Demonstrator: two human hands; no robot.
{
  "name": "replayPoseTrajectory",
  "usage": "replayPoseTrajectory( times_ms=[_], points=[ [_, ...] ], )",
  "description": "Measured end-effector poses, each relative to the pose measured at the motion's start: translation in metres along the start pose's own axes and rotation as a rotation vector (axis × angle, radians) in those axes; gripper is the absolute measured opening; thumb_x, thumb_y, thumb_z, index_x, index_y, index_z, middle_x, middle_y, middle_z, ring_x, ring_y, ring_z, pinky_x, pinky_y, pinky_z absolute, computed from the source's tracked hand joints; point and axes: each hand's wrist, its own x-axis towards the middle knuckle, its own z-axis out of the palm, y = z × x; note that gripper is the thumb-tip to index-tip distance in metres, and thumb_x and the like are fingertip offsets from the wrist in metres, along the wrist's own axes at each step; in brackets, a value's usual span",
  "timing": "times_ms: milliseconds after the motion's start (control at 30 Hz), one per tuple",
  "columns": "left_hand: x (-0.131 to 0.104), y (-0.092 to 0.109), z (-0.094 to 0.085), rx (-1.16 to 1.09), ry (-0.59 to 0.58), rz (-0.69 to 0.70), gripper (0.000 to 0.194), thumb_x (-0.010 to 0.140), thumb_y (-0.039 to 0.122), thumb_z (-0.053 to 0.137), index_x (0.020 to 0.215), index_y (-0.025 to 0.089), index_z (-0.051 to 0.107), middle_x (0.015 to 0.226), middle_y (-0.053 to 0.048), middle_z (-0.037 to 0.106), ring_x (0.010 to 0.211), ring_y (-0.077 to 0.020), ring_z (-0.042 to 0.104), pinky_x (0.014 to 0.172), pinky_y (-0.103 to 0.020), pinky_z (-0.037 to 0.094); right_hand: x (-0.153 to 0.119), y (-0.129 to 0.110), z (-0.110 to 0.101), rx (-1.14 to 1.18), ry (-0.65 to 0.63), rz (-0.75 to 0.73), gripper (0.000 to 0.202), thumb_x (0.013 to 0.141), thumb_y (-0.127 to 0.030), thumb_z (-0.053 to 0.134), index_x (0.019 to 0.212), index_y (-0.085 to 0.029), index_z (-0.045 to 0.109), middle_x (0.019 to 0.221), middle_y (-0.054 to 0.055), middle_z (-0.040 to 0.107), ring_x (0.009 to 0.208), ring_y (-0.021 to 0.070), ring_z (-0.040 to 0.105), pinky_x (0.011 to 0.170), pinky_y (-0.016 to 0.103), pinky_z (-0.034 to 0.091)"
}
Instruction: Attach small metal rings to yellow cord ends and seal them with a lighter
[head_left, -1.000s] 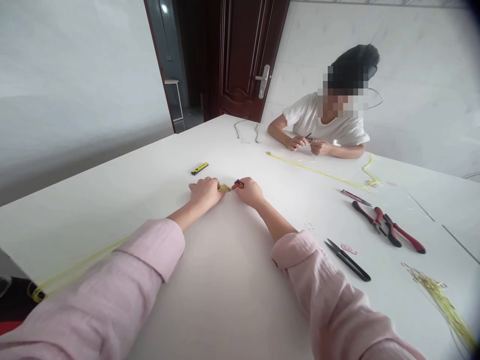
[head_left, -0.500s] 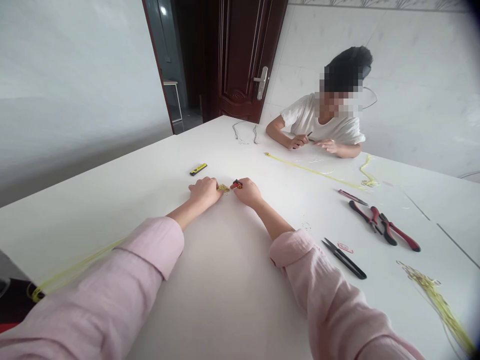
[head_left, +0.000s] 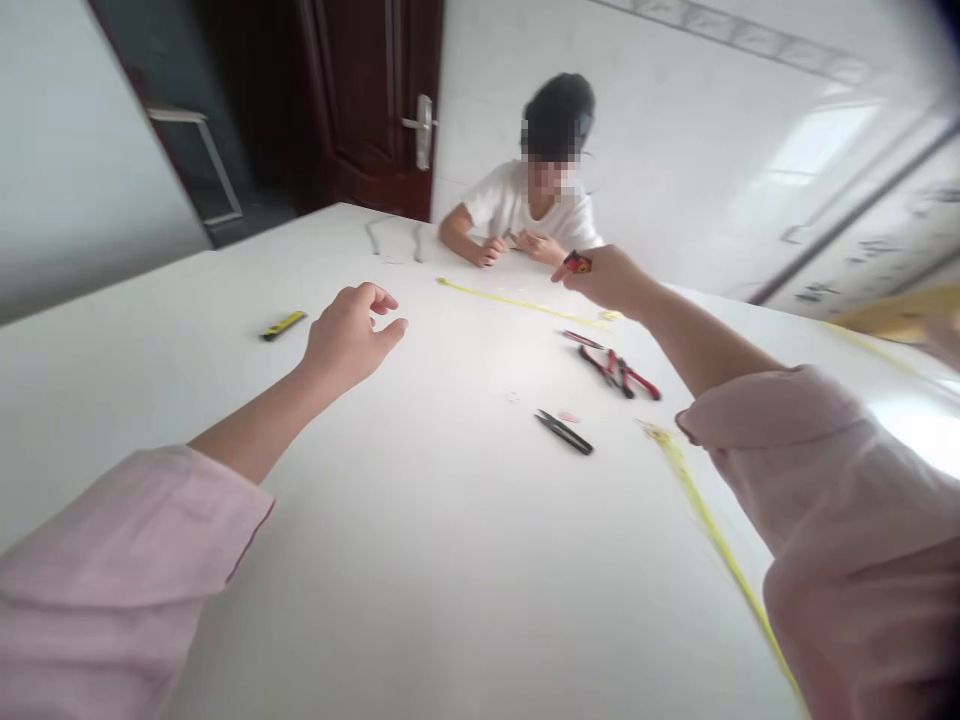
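Observation:
My left hand (head_left: 349, 338) hovers over the white table (head_left: 420, 520), its thumb and fingers apart with nothing between them. A small yellow and black case (head_left: 283, 326) lies on the table to its left. My right hand (head_left: 611, 283) is raised over the far right part of the table. Its fingers are closed around a small red and black lighter (head_left: 578, 262), which is mostly covered. Below the right hand lie red and black pliers (head_left: 619, 372) and small red-handled tweezers (head_left: 582, 339). A bundle of yellow cords (head_left: 697, 505) runs along the right side, partly behind my right sleeve.
Black thread snips (head_left: 564, 432) lie near a small reddish piece (head_left: 569, 417). Across the table sits a person in a white shirt (head_left: 491, 195), with a yellow cord (head_left: 517, 300) in front. Grey cords (head_left: 418, 243) lie at the far edge. Something yellow (head_left: 885, 315) is at far right.
My hands have moved apart. The right hand has swung right and up with the lighter; the left has let go of the yellow knotted cord and opened. The view has turned right.

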Motion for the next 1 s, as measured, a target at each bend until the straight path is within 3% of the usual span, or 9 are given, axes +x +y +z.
replayPoseTrajectory(
  times_ms=[133,233,367,467,533,700,1000],
  points=[
    [-0.021,0.062,0.043,-0.148,-0.127,0.197,0.021,0.079,0.038,0.058,0.096,0.025,0.057,0.105,-0.002,0.06,0.084,-0.019,0.059,0.075,-0.034,0.045,-0.047,0.058,-0.08,-0.237,0.002,0.147,0.028,0.075,-0.021,0.055,0.098,-0.02,0.071,0.072,0.003,0.06,0.049,0.0076,0.04,0.047,0.022,0.032],
    [-0.038,0.087,0.077,-0.236,-0.217,0.276,0.02,0.08,0.038,0.056,0.095,0.025,0.058,0.104,-0.002,0.06,0.085,-0.0189,0.059,0.074,-0.033,0.045,-0.086,0.107,-0.101,-0.404,-0.063,0.275,0.024,0.075,-0.026,0.058,0.095,-0.019,0.07,0.075,0.004,0.062,0.054,0.0106,0.047,0.051,0.024,0.036],
    [-0.057,0.09,0.11,-0.406,-0.226,0.22,0.019,0.082,0.037,0.051,0.096,0.024,0.056,0.109,-0.003,0.061,0.088,-0.0187,0.059,0.074,-0.032,0.047,-0.129,0.171,-0.077,-0.484,-0.312,0.425,0.016,0.072,-0.03,0.061,0.079,-0.017,0.067,0.068,0.004,0.06,0.063,0.0163,0.053,0.054,0.026,0.036],
    [-0.065,0.077,0.126,-0.452,-0.138,0.194,0.019,0.083,0.035,0.049,0.097,0.023,0.056,0.109,-0.003,0.061,0.089,-0.0187,0.059,0.077,-0.032,0.048,-0.149,0.201,-0.043,-0.445,-0.386,0.463,0.014,0.071,-0.03,0.061,0.069,-0.017,0.064,0.063,0.004,0.057,0.059,0.0158,0.051,0.051,0.026,0.034],
    [-0.066,0.066,0.132,-0.442,-0.093,0.171,0.019,0.083,0.034,0.05,0.098,0.024,0.056,0.108,-0.004,0.061,0.09,-0.0192,0.058,0.079,-0.033,0.048,-0.153,0.21,-0.024,-0.418,-0.387,0.467,0.016,0.073,-0.032,0.059,0.072,-0.017,0.063,0.066,0.003,0.058,0.059,0.0152,0.051,0.05,0.026,0.033],
    [-0.061,0.049,0.137,-0.461,-0.062,0.075,0.021,0.082,0.034,0.051,0.099,0.024,0.056,0.105,-0.003,0.061,0.088,-0.0182,0.059,0.085,-0.035,0.048,-0.141,0.21,0.002,-0.383,-0.357,0.451,0.02,0.077,-0.035,0.055,0.084,-0.018,0.063,0.078,0.004,0.061,0.064,0.0143,0.053,0.051,0.024,0.033],
    [-0.061,0.048,0.134,-0.52,-0.112,0.018,0.02,0.082,0.035,0.052,0.098,0.024,0.056,0.101,-0.001,0.062,0.087,-0.0172,0.059,0.085,-0.034,0.048,-0.103,0.186,0.02,-0.519,-0.455,0.391,0.014,0.07,-0.031,0.065,0.074,-0.018,0.061,0.073,0.005,0.059,0.071,0.0187,0.056,0.055,0.027,0.033]
  ],
)
